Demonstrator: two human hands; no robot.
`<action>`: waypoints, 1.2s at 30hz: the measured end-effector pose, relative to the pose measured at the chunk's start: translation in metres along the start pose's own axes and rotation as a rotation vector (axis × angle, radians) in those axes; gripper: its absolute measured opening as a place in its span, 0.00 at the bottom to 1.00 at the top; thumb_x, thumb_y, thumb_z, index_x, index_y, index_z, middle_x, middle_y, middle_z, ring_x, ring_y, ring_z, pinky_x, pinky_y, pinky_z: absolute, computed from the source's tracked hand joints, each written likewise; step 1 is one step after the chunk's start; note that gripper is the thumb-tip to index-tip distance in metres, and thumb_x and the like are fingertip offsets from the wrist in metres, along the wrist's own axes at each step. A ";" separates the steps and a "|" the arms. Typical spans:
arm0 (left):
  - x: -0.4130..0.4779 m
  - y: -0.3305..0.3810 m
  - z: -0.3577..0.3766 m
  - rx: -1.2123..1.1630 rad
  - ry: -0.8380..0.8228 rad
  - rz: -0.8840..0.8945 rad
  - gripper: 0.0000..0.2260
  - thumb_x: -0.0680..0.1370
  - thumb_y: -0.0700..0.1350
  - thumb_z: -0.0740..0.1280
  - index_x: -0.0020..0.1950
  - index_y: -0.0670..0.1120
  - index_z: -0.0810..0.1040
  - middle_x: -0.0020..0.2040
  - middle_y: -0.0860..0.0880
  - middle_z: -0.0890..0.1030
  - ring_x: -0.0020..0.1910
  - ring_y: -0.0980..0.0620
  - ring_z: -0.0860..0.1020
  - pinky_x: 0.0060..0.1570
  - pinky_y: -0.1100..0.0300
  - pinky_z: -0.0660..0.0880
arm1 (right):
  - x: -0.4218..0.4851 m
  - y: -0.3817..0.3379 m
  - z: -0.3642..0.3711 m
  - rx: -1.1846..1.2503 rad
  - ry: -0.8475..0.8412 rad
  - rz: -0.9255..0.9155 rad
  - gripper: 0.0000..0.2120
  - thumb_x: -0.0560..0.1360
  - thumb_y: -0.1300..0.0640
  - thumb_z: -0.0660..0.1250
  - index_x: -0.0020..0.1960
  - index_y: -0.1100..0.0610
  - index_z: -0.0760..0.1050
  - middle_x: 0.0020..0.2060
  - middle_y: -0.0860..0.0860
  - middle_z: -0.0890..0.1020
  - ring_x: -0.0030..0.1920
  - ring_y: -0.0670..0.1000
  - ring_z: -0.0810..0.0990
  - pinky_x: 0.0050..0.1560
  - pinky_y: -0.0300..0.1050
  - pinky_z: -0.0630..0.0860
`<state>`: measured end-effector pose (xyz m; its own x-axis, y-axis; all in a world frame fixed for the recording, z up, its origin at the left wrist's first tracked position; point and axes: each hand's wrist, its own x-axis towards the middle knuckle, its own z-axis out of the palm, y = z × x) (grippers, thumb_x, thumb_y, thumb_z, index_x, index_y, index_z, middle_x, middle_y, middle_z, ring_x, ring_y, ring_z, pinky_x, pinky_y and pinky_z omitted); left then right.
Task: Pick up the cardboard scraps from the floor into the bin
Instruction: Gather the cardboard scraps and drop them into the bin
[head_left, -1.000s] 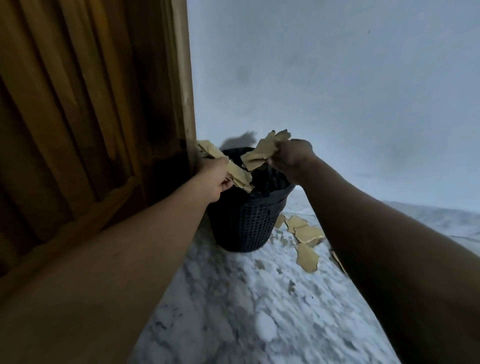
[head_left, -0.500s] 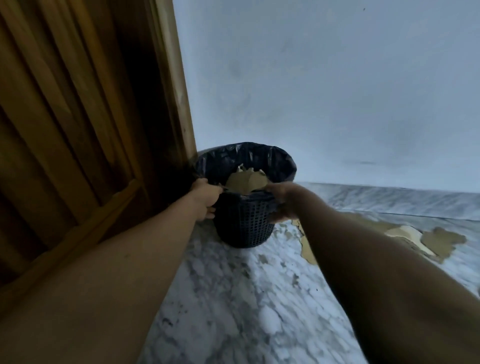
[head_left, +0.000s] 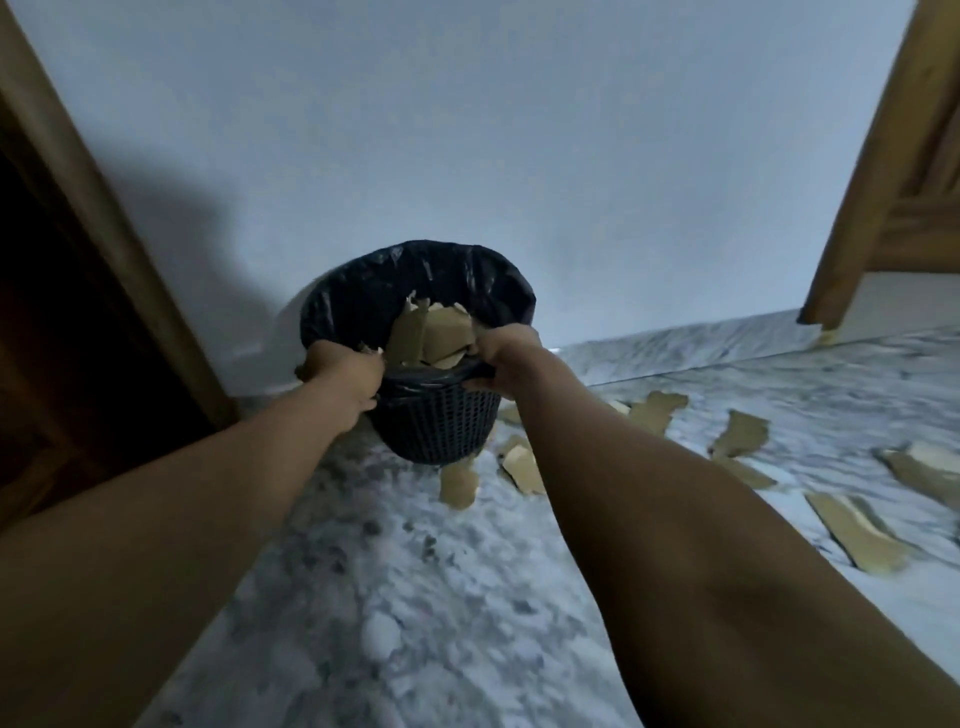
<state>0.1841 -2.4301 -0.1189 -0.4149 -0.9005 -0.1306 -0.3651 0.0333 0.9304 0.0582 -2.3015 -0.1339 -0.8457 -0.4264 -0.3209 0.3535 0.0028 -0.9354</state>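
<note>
1. Cardboard scraps (head_left: 434, 338) fill a black mesh bin (head_left: 436, 423) lined with a dark bag (head_left: 415, 275), standing against a pale wall (head_left: 467, 130).
2. The left hand (head_left: 343, 376) and right hand (head_left: 506, 358) each grip the bin's near rim, fingers curled.
3. More scraps (head_left: 657, 410) lie scattered on the marble floor (head_left: 415, 597), right of the bin.
4. Wooden frames (head_left: 878, 171) stand at both sides.

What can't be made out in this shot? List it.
- Head view: how full the bin is; its liner and top scraps hide the inside.
- Floor scraps under the right forearm; the arm covers them.
- Left hand grip: fingers wrap behind the rim.
</note>
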 end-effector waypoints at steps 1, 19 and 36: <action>-0.012 0.010 0.018 -0.008 -0.048 0.039 0.19 0.76 0.39 0.69 0.66 0.38 0.73 0.61 0.40 0.78 0.46 0.47 0.78 0.33 0.55 0.80 | 0.000 -0.007 -0.024 -0.013 0.037 -0.030 0.07 0.75 0.69 0.64 0.53 0.66 0.75 0.45 0.66 0.82 0.39 0.63 0.84 0.28 0.56 0.81; -0.157 0.055 0.377 0.037 -0.747 0.285 0.25 0.75 0.38 0.71 0.71 0.46 0.72 0.61 0.45 0.78 0.55 0.47 0.78 0.58 0.52 0.79 | 0.032 -0.007 -0.399 0.169 0.807 -0.317 0.12 0.70 0.63 0.66 0.54 0.59 0.76 0.49 0.59 0.81 0.48 0.62 0.81 0.47 0.65 0.82; -0.142 0.050 0.511 0.234 -0.939 0.698 0.25 0.77 0.35 0.61 0.72 0.53 0.68 0.61 0.47 0.72 0.42 0.56 0.75 0.27 0.69 0.70 | 0.090 -0.001 -0.463 0.578 0.713 -0.287 0.14 0.81 0.65 0.63 0.66 0.64 0.72 0.57 0.62 0.78 0.49 0.59 0.81 0.29 0.42 0.80</action>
<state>-0.2010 -2.0793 -0.2286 -0.9960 0.0099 0.0883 0.0789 0.5558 0.8275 -0.2032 -1.9212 -0.2309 -0.9076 0.3090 -0.2843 0.0766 -0.5437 -0.8358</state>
